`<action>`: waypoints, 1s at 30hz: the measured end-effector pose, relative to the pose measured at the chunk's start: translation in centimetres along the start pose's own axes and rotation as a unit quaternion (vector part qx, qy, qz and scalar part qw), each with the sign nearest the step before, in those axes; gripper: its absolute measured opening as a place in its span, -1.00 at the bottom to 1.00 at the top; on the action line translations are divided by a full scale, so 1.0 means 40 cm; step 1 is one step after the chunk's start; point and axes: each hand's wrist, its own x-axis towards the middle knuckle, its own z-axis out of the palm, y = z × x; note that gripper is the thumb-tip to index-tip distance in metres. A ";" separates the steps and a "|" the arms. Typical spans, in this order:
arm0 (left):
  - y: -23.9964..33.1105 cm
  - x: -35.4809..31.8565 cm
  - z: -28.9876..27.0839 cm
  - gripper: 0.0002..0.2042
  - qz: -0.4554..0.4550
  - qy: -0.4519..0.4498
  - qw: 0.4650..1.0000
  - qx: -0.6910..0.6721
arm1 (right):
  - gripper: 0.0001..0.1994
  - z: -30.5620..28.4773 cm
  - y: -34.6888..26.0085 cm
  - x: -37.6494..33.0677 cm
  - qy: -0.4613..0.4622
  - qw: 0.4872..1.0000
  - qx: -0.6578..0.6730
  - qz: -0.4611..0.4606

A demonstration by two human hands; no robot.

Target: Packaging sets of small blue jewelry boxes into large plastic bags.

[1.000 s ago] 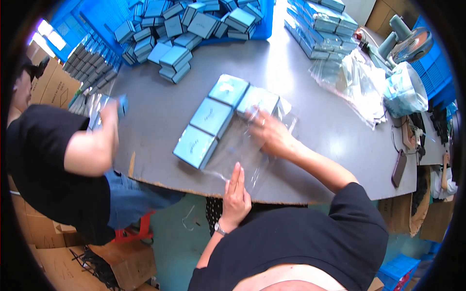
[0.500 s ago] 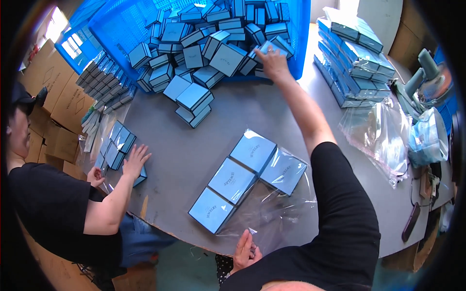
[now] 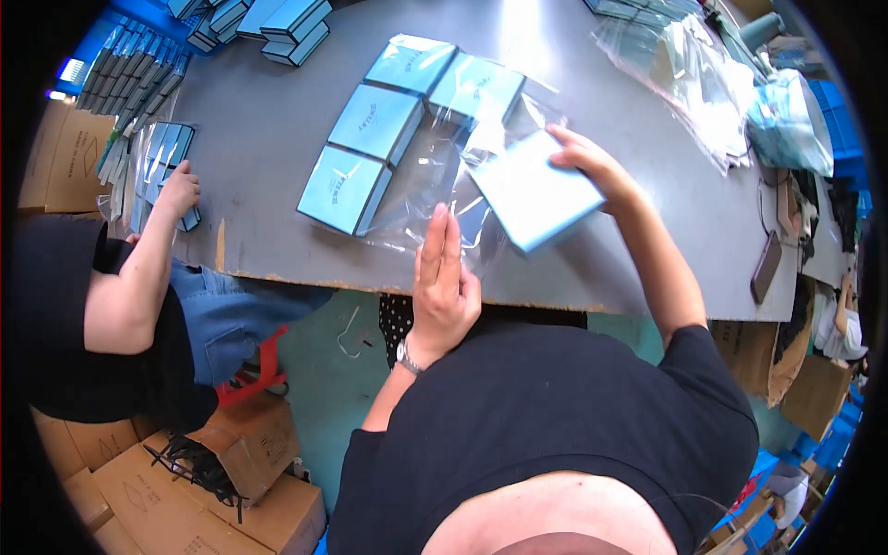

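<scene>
My right hand (image 3: pixel 592 166) grips a flat light-blue box (image 3: pixel 535 191) by its far edge, holding it tilted over a clear plastic bag (image 3: pixel 435 185) lying on the grey table (image 3: pixel 259 176). My left hand (image 3: pixel 442 282) lies flat with fingers together on the near end of that bag, at the table's front edge. Inside and beside the bag lie several more light-blue boxes (image 3: pixel 377 122) in two rows.
To the left a person's hand (image 3: pixel 178 190) rests on bagged boxes (image 3: pixel 159 162). Stacks of blue boxes (image 3: pixel 277 23) fill the far side. Loose plastic bags (image 3: pixel 684 79) lie at the right, a phone (image 3: pixel 766 266) near the right edge. Cardboard cartons (image 3: pixel 222 481) stand on the floor.
My right hand has come back from the far pile of boxes with one box and now holds it over the bag. My left hand has moved up onto the bag.
</scene>
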 end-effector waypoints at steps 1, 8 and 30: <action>0.017 -0.004 -0.012 -0.25 0.054 -0.010 0.997 0.055 | -0.26 0.082 -0.005 -0.004 0.048 0.999 0.021 -0.012; 0.026 -0.049 0.007 -0.27 0.010 -0.007 1.000 -0.007 | -0.33 0.205 0.076 -0.029 0.242 0.765 -0.524 -0.286; -0.091 -0.054 0.043 -0.54 0.002 -0.016 0.986 -0.168 | -0.37 0.457 -0.252 1.004 0.079 0.354 -0.730 -0.579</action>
